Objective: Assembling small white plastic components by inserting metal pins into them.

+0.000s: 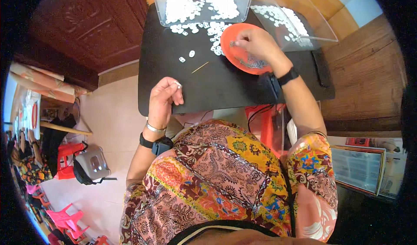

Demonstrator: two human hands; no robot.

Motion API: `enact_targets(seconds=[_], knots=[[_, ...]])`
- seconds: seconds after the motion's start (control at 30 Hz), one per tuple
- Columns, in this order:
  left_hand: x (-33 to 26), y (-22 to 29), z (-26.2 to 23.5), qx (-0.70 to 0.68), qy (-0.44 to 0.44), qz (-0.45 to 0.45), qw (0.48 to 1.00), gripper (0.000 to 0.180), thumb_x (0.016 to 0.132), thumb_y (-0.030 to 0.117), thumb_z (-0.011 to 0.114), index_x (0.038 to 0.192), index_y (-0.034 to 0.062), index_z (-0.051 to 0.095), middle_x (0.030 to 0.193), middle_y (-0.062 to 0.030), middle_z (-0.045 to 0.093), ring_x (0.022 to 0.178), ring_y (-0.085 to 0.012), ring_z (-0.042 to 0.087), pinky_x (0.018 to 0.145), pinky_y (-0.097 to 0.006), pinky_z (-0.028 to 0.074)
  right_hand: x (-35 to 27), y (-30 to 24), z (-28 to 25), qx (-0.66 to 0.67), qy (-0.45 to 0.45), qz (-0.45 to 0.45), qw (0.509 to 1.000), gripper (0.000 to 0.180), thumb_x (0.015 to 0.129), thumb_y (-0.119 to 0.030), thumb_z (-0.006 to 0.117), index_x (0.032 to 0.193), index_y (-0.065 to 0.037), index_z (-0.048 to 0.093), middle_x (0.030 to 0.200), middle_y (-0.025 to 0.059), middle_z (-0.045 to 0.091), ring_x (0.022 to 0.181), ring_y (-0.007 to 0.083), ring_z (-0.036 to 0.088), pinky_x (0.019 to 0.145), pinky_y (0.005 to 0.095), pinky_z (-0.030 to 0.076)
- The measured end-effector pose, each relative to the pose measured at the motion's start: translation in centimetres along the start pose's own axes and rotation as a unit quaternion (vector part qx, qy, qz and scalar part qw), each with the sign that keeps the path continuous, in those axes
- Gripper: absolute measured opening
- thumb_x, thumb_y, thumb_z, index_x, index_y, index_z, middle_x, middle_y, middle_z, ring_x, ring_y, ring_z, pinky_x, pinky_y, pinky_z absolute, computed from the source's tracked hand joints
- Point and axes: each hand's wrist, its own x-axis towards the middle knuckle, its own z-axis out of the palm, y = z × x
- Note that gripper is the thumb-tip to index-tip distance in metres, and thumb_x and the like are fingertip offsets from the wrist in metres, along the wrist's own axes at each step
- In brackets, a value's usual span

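My left hand (164,96) is over the near left part of the black table (191,93), pinching a small white plastic piece (178,84) between thumb and fingertips. My right hand (259,45) reaches over an orange plate (229,32). Its fingertips are closed on a tiny greyish piece whose kind I cannot make out. Thin, silvery small parts (256,62) lie in the plate, partly hidden below the hand. Left of the plate are two loose white oval pieces with dark holes (192,53) and a thin wooden stick (200,67).
A clear plastic bin (162,17) with heaps of white pieces stands at the far edge. More white pieces (215,30) are spread before it. A transparent box (321,39) with white pieces stands at the far right. Pink stools (67,219) and people are off to the left.
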Motion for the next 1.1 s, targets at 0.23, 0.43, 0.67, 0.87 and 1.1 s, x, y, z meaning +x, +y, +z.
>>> enact_targets(seconds=[0.23,0.43,0.67,0.87,1.1], knots=[[-0.3,-0.2,-0.2,0.006,0.019,0.020,1.000,0.014,0.091,0.016,0.051,0.085,0.0045,0.054,0.065,-0.0026,0.054,0.056,-0.0105,0.052,0.053,-0.021,0.038,1.8,1.4,2.2,-0.103,-0.045,0.055,0.992,0.023,0.078,-0.028,0.066,0.072,-0.006,0.063,0.064,0.0084,0.062,0.061,0.0221,0.059,0.058,0.0370,0.045],[-0.3,-0.4,-0.5,-0.008,0.012,0.024,1.000,0.014,0.091,0.016,0.050,0.085,0.0038,0.055,0.065,-0.0024,0.055,0.057,-0.0094,0.052,0.055,-0.021,0.038,2.2,-0.5,3.0,-0.172,-0.028,0.046,0.984,0.016,0.076,-0.022,0.062,0.073,-0.006,0.063,0.070,0.0132,0.064,0.065,0.0288,0.061,0.059,0.0413,0.046],[-0.2,-0.6,-0.7,-0.017,0.009,0.028,0.999,0.014,0.090,0.016,0.051,0.084,0.0042,0.055,0.065,-0.0037,0.057,0.057,-0.0102,0.053,0.054,-0.021,0.038,2.5,-0.3,4.0,-0.258,-0.034,0.016,0.965,0.014,0.074,-0.013,0.055,0.078,-0.005,0.066,0.078,0.0183,0.064,0.074,0.0366,0.063,0.062,0.0467,0.047],[-0.4,-0.8,-0.8,-0.023,0.009,0.040,0.999,0.013,0.089,0.016,0.051,0.084,0.0045,0.055,0.065,-0.0035,0.057,0.057,-0.0109,0.054,0.054,-0.021,0.039,3.2,-1.1,3.4,-0.241,-0.107,0.053,0.963,0.012,0.069,-0.010,0.057,0.074,-0.003,0.066,0.078,0.0200,0.064,0.072,0.0362,0.063,0.061,0.0459,0.048],[-0.2,-0.6,-1.2,-0.039,0.006,0.030,0.999,0.013,0.089,0.016,0.050,0.084,0.0044,0.055,0.066,-0.0034,0.057,0.057,-0.0107,0.055,0.054,-0.022,0.039,2.8,-2.8,2.6,-0.266,-0.102,0.023,0.958,0.016,0.067,-0.009,0.058,0.074,0.002,0.066,0.078,0.0231,0.063,0.074,0.0365,0.064,0.065,0.0453,0.049]])
